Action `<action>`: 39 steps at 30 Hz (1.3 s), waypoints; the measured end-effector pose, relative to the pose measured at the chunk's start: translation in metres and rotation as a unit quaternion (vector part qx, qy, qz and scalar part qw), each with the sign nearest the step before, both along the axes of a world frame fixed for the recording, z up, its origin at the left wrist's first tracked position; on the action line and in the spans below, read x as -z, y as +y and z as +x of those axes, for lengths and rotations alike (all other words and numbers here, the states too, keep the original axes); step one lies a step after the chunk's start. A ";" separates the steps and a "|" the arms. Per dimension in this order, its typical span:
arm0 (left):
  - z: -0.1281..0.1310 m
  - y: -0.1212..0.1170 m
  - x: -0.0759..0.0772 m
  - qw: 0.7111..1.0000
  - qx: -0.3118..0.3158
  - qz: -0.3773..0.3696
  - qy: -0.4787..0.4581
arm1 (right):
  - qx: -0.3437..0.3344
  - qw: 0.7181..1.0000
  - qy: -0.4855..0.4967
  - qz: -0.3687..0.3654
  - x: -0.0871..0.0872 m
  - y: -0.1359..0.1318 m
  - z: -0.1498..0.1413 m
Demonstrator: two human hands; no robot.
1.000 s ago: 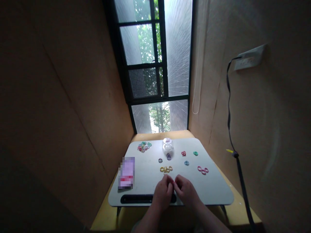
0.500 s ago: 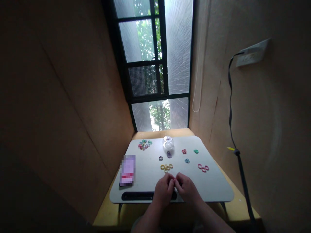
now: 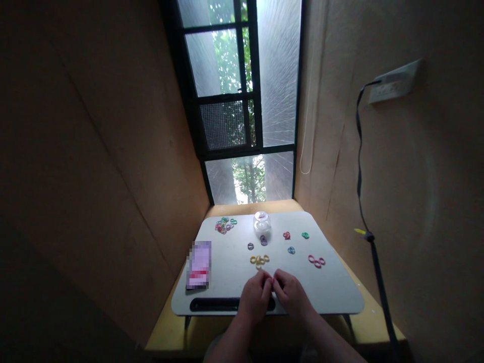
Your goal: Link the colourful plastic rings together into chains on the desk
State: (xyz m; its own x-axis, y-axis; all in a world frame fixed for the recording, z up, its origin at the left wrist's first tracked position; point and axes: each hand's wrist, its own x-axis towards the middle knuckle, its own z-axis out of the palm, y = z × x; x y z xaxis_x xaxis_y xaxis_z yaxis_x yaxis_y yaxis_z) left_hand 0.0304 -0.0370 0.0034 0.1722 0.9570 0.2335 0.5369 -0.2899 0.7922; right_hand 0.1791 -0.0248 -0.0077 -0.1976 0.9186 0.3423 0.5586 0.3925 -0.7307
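Grip of my left hand (image 3: 257, 296) and right hand (image 3: 290, 291) is pinching a reddish piece (image 3: 272, 283), apparently working it, next needing steadiness.

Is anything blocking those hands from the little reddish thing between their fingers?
Nothing visible is. The left hand and right hand meet at the reddish thing, which is mostly hidden. The yellow rings lie beyond the hands, not in between.

The left grip (image 3: 256, 297) and right grip (image 3: 290, 293) are bare hands with rounded knuckles, running into smooth, bare forearms (image 3: 237, 337) that gradually broaden.
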 end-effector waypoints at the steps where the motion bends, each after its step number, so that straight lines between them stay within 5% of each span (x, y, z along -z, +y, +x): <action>1: 0.000 0.000 0.000 1.000 0.002 0.001 0.000 | 0.001 1.000 -0.001 0.000 0.000 0.000 0.000; 39: 0.001 -0.002 0.006 0.999 -0.010 0.018 0.026 | 0.002 1.000 -0.021 0.000 0.005 -0.001 -0.001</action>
State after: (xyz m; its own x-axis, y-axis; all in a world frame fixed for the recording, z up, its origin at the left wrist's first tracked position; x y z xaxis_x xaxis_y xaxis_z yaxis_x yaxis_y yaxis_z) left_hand 0.0316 -0.0389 -0.0023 0.1663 0.9516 0.2583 0.5826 -0.3062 0.7529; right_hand 0.1783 -0.0256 -0.0128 -0.2090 0.9192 0.3339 0.5905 0.3907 -0.7061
